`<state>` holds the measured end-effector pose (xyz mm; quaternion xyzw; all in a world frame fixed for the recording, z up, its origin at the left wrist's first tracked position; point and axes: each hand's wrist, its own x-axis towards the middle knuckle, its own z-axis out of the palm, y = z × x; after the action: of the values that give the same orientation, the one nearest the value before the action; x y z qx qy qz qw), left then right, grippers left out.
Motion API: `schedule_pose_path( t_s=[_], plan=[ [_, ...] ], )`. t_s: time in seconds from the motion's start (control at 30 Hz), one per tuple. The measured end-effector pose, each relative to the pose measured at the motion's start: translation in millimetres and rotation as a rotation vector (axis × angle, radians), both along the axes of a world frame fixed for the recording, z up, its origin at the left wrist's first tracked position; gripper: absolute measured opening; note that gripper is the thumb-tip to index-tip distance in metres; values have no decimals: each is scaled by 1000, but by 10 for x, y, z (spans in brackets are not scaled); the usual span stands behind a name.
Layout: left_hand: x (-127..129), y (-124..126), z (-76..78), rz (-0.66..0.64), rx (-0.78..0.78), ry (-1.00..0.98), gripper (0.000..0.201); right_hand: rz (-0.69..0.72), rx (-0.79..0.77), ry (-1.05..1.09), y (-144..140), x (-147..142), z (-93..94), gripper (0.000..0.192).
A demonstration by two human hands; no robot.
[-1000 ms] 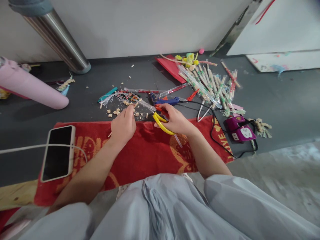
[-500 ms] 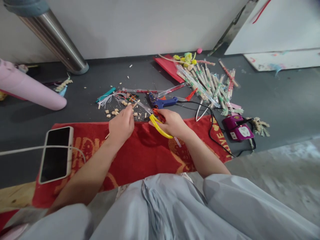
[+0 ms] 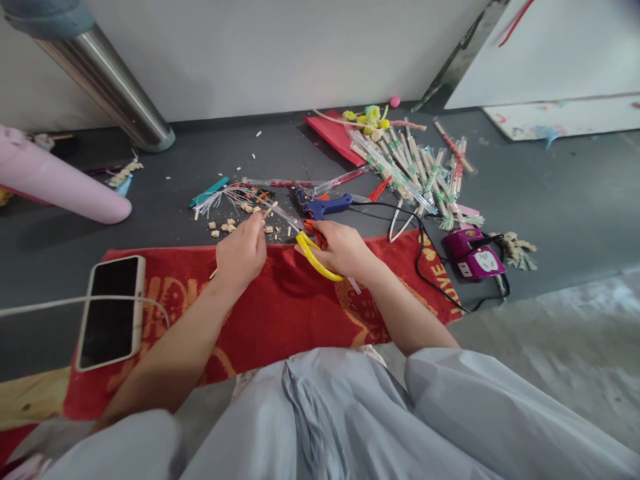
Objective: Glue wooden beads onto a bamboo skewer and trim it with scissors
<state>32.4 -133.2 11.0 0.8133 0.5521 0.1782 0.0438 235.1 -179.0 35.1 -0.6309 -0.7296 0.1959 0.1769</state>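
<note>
My left hand [image 3: 243,248] is closed around a thin wooden stick [image 3: 271,209], whose tip pokes out above the fingers and whose other end shows by the wrist. Opposite it, my right hand [image 3: 343,248] grips scissors [image 3: 319,260] with a yellow handle loop, the blades pointing up and left past the stick's tip. A clear strip [image 3: 355,285] sticks out below the right hand; what it belongs to is hidden. Small cut wooden bits [image 3: 229,225] lie just beyond the left hand. A blue glue gun [image 3: 327,205] rests beyond the right hand.
A red towel [image 3: 285,313] lies under both hands, with a phone [image 3: 111,312] and its cable at left. Wrapped sticks [image 3: 413,157] are heaped at back right near a purple power adapter [image 3: 474,255]. A pink bottle [image 3: 65,177] and steel flask [image 3: 120,80] stand left.
Both hands keep nearly the same pose, with the stick and scissors still held. The whole view has shifted very slightly.
</note>
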Motion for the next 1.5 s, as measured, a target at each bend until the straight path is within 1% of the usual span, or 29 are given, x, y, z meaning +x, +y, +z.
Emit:
schedule_pose_path(
  t_s=[0.13,0.23,0.47,0.57,0.73,0.9,1.03,1.17,1.27,1.4,1.5],
  plan=[
    [1,-1,3,-8,14,-8,46,-7,-29,-11,9,5,9,50],
    [4,-5,19,0,6,-4,45,-17,-18,6,14,18,6,54],
    [13,10,11,-11,-5,14,44,-18,105,41,84,108,-87,53],
    [14,12,10,-29,-2,11,44,-1,122,47,111,138,-121,50],
    [7,-5,36,-23,-11,-25,42,16,112,43,93,101,-111,50],
    [-6,-15,41,-9,23,-56,44,11,44,100,69,26,-85,50],
    [-8,-9,42,7,16,-46,44,-9,11,98,72,1,-76,48],
    [-11,-1,41,7,2,-38,43,-18,24,73,71,-1,-75,47],
    [-10,4,31,3,-14,-33,42,-11,41,66,81,25,-76,51],
    [1,9,14,-10,-32,0,43,12,59,34,117,104,-82,54],
    [13,18,7,-28,-43,28,44,34,80,-7,156,174,-96,51]
  ],
)
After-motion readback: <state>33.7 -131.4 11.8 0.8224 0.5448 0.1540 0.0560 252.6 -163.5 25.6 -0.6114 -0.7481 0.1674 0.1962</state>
